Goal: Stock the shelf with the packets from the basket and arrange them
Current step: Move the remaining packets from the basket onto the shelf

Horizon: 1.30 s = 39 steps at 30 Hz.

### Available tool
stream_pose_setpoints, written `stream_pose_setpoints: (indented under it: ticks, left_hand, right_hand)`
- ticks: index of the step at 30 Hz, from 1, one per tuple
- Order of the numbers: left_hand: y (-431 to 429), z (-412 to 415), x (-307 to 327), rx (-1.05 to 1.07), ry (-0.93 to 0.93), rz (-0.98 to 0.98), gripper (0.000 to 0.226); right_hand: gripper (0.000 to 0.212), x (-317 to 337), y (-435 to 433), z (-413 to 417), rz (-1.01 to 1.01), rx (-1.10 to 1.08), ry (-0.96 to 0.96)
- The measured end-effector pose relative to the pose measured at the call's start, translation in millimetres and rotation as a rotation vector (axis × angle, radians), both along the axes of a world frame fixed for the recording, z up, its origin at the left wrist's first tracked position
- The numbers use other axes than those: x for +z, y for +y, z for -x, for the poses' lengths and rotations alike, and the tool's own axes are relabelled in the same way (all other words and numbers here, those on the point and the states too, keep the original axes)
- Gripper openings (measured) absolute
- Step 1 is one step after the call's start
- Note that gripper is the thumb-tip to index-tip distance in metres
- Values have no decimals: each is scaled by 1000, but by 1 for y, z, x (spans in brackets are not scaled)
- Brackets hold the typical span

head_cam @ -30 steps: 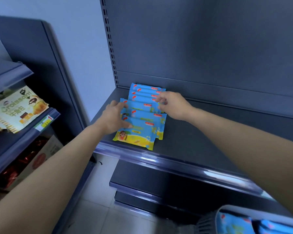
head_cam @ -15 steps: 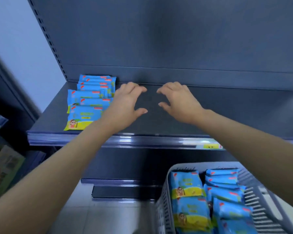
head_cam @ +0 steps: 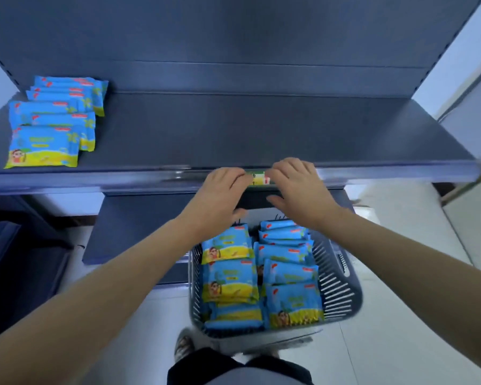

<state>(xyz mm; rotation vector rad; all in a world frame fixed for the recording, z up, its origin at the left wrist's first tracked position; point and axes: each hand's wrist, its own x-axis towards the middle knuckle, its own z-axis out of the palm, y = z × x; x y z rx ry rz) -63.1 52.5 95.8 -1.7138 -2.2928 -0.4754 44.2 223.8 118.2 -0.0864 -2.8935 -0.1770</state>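
Note:
Several blue-and-yellow packets lie overlapped in a row at the left end of the dark shelf. A grey slatted basket on the floor below holds several more of the same packets. My left hand and my right hand hover side by side in front of the shelf's front edge, above the far end of the basket. Both hands have loosely spread fingers and hold nothing.
A price label sits in the shelf's front rail between my hands. A lower shelf juts out beneath. The light tiled floor lies around the basket, and a sandalled foot stands just before it.
Both hands have left the packets on the shelf and come back down and toward me, from over the shelf to above the basket. The view has swung right and downward.

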Motion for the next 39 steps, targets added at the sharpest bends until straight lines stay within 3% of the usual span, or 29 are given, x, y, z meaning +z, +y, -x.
stream_pose_setpoints:
  ticks: [4,7,13,22,25,27,32,35,39]
  left_hand:
    - [4,-29,-56,45,-164,339,61]
    - [0,-39,-92,122,-292,490,62]
    - [-15,-56,-136,246,-317,728,64]
    - [-16,-67,-145,266,-182,756,62]
    - [-20,-60,-141,381,-262,584,54]
    - [-19,-50,-137,461,-266,546,60]
    - [-9,-25,-140,492,-326,770,77]
    - [-1,-19,-137,493,-389,803,85]
    - [3,-19,-129,503,-296,834,88]
  right_hand:
    - [47,-51,11,-32,49,-13,-286]
    - [51,-89,19,-45,70,-25,-497]
    - [54,-136,25,-62,138,37,-848]
    - [36,-154,24,-59,85,77,-975]
    - [31,-147,27,-57,185,52,-1026]
    - [34,-135,30,-53,317,18,-1044]
    - [53,-112,41,-39,445,-53,-986]
    - [60,-103,44,-31,457,-92,-958]
    - [42,-91,41,-24,424,-70,-881]
